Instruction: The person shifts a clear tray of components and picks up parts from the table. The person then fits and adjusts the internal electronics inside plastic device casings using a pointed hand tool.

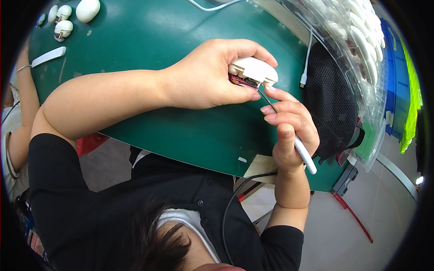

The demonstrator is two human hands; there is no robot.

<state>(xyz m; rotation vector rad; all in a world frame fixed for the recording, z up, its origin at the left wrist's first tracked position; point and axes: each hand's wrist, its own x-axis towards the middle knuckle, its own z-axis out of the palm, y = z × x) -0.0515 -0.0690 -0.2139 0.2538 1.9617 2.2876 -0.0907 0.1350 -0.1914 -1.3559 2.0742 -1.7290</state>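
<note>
My left hand [201, 74] is closed round a white rounded plastic housing [255, 68], thumb below and fingers over the top. Along the housing's lower side a gap shows a small circuit board [242, 81] with reddish wires. In my right hand [296, 126] is a slim tool with a white handle [304, 156] and a thin dark metal shaft, like a small screwdriver. The shaft's tip reaches the edge of the gap, near my left thumb. Whether the tip touches the board cannot be made out. My right index fingertip is at the housing's lower right edge.
Several white rounded parts [87, 11] and a white strip [49, 57] lie far left on the green table [149, 40]. A black mesh pouch [332, 104], a white cable [304, 79] and clear trays [364, 90] of white shells stand right. Another person's arm [28, 97] is at left.
</note>
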